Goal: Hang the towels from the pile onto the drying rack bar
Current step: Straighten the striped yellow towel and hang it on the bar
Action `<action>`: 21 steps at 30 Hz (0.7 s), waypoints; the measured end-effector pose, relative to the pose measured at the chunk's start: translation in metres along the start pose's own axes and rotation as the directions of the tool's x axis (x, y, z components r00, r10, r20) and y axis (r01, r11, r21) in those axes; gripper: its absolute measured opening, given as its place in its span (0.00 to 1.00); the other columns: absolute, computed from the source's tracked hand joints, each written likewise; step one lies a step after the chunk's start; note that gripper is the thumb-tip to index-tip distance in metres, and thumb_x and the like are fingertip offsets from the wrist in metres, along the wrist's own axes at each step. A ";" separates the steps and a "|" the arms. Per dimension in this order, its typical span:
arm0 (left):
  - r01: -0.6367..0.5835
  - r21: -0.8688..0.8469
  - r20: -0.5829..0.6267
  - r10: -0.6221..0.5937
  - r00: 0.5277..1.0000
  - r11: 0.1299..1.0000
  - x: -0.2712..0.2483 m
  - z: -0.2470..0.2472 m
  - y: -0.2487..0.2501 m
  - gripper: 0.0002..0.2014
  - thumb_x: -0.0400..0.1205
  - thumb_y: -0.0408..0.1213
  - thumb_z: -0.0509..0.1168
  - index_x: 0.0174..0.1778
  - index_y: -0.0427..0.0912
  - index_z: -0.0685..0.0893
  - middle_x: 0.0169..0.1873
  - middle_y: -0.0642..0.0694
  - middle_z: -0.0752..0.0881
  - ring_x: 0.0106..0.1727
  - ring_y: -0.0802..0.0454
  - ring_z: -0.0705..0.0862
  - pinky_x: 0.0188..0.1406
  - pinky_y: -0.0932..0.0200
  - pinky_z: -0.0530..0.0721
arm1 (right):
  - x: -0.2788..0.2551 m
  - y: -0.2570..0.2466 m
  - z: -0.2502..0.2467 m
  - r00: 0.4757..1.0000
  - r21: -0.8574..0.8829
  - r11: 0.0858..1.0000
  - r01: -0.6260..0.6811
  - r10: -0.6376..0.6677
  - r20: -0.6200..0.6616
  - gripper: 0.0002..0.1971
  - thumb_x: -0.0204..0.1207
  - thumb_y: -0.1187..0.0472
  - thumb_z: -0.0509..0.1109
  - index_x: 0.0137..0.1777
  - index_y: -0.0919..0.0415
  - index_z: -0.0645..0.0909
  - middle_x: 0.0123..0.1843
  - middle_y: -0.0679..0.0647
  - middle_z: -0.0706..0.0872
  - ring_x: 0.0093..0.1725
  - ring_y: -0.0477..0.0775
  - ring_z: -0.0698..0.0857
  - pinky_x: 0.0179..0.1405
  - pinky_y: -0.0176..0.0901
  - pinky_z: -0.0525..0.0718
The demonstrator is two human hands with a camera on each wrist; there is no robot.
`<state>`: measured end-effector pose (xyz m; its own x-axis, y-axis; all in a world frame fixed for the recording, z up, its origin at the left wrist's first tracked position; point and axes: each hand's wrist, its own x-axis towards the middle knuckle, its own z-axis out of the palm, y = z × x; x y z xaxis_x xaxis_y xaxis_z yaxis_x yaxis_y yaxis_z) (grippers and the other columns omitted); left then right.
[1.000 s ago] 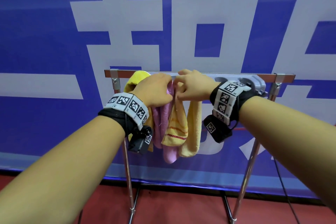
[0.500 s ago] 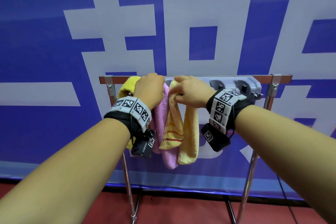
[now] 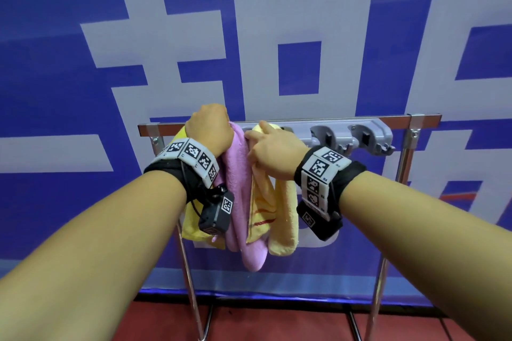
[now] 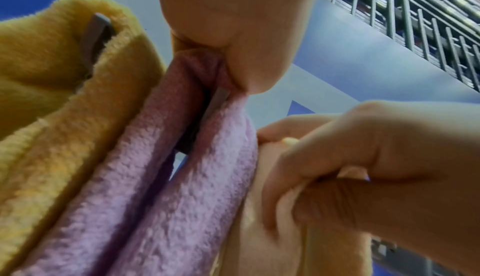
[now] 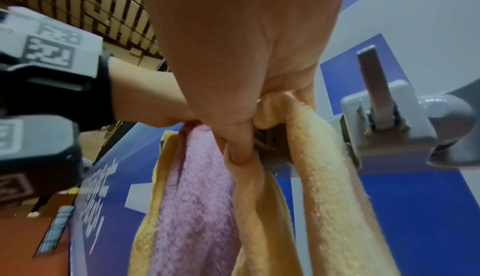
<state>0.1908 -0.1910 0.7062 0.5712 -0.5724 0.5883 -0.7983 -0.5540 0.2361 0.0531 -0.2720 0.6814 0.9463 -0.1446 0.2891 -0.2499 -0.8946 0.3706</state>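
Note:
Three towels hang over the rack bar (image 3: pixel 310 121): a yellow towel (image 3: pixel 191 225) at the left, a pink towel (image 3: pixel 238 202) in the middle and a pale yellow towel (image 3: pixel 282 219) with red stripes on the right. My left hand (image 3: pixel 210 127) grips the top of the pink towel (image 4: pixel 161 177) at the bar. My right hand (image 3: pixel 273 151) pinches the top of the pale yellow towel (image 5: pixel 324 177) where it folds over the bar, seen in the right wrist view with the fingers (image 5: pixel 239 149) curled into the cloth.
A grey holder strip (image 3: pixel 357 137) with clips is fixed along the bar to the right of the towels. The rack's chrome legs (image 3: pixel 379 285) stand on a red floor (image 3: pixel 277 324). A blue banner (image 3: pixel 83 91) with large white characters fills the background.
Both hands have kept hold of the towels at the bar, shifting only slightly. The pale yellow towel sits a little further apart from the pink one. The head view has tilted.

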 end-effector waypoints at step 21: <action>-0.239 0.019 0.276 0.225 0.934 0.971 -0.034 -0.016 -0.004 0.18 0.77 0.43 0.59 0.58 0.45 0.87 0.56 0.44 0.88 0.59 0.40 0.83 0.56 0.46 0.83 | -0.018 0.027 0.004 0.972 0.278 0.953 -0.124 0.172 -0.158 0.14 0.80 0.55 0.65 0.63 0.40 0.81 0.62 0.49 0.81 0.59 0.58 0.81 0.43 0.50 0.81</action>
<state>0.1716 -0.1595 0.6979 0.4069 -0.8263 0.3893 -0.9080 -0.4123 0.0741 0.0306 -0.2953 0.6824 0.8448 -0.2282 0.4840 -0.2983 -0.9518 0.0720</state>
